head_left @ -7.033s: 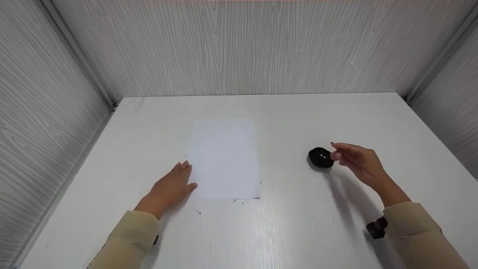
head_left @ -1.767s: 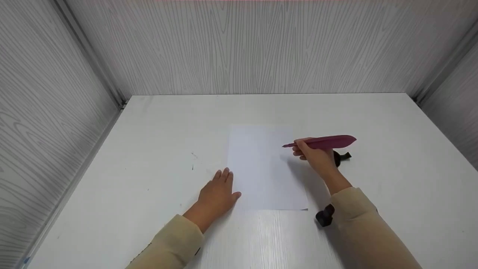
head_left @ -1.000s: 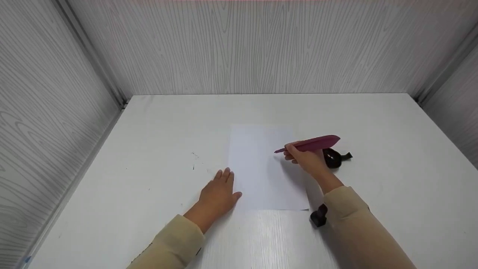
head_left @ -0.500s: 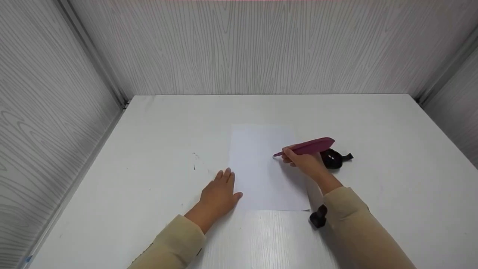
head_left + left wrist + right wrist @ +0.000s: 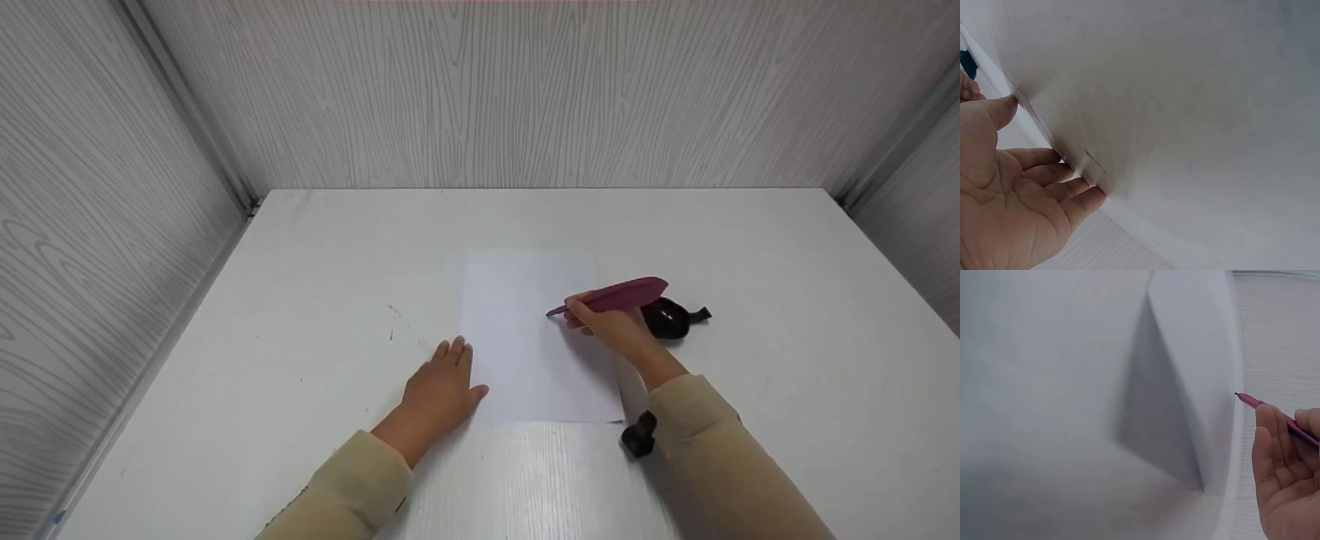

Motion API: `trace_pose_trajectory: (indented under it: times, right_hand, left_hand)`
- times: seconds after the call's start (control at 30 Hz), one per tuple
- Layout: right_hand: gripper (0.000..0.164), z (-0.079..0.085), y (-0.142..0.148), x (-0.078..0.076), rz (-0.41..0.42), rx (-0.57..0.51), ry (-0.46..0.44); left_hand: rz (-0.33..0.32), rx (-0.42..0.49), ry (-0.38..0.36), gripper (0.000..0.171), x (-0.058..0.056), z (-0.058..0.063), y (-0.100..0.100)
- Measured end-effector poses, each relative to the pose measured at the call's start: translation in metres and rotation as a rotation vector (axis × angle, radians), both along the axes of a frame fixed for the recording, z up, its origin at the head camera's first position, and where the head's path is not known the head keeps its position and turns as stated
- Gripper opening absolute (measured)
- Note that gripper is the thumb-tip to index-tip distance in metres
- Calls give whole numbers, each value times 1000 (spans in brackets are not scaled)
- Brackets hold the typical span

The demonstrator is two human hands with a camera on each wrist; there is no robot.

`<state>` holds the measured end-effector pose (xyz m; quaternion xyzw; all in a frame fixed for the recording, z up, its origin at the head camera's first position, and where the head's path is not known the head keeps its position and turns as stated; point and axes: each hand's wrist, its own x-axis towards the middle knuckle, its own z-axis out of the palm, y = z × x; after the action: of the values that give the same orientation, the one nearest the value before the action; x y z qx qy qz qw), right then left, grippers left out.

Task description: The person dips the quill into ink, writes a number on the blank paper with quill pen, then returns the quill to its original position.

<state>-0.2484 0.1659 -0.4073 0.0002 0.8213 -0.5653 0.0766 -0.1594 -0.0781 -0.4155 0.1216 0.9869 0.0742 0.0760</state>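
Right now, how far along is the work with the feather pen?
Done: the paper lies on the table, the left hand at its left edge. In hand: the right hand pinches the feather pen, its tip at the paper. Remaining: probably most of any writing, since I can make out none clearly on the paper.

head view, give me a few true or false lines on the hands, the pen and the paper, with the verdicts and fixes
1. The right hand holds a feather-shaped pen. True.
2. The paper is bright yellow. False: it is white.
3. The left hand lies at the left edge of the paper. True.
4. The feather end of the feather-shaped pen points toward the left hand. False: it points away, to the right.
5. A black rounded item lies to the right of the paper. True.
6. The left hand grips a cup. False: its fingers lie extended, with no cup.
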Motion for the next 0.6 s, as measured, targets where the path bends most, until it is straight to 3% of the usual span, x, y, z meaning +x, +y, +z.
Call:
trace_pose_trajectory:
  times: [0.37,0.6]
  right_hand:
    - [37,1,-2,0,48,7,-93]
    - [36,0,-2,3,85,13,-86]
  left_hand:
    - [-8,-11,-17,67,-1,1,0]
    - [-6,-13,-17,67,-1,0,0]
